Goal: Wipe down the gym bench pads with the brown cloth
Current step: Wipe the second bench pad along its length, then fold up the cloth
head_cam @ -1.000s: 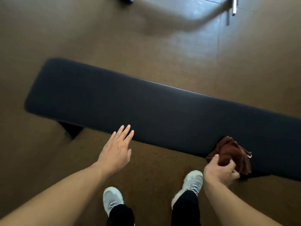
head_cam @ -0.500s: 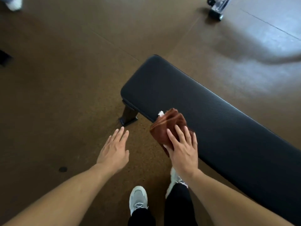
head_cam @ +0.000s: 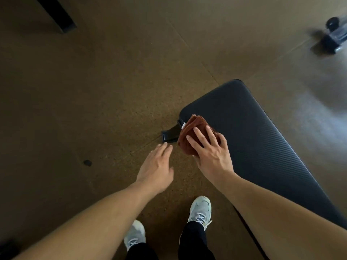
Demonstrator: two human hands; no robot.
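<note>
A long black bench pad (head_cam: 253, 139) runs from the middle of the view down to the right edge. A bunched brown cloth (head_cam: 191, 130) lies on the pad's near left corner, hanging partly over the edge. My right hand (head_cam: 212, 152) presses flat on the cloth with fingers spread over it. My left hand (head_cam: 155, 166) hovers over the floor just left of the cloth, fingers loosely extended, holding nothing.
The bench's black foot (head_cam: 170, 135) sticks out on the brown floor below the corner. My two grey shoes (head_cam: 201, 209) stand beside the bench. A dark beam (head_cam: 56, 14) lies top left and a piece of equipment (head_cam: 332, 38) top right.
My right hand has carried the cloth along the pad from its right part to its left end corner. The view swung left with it. My left hand stayed open beside it.
</note>
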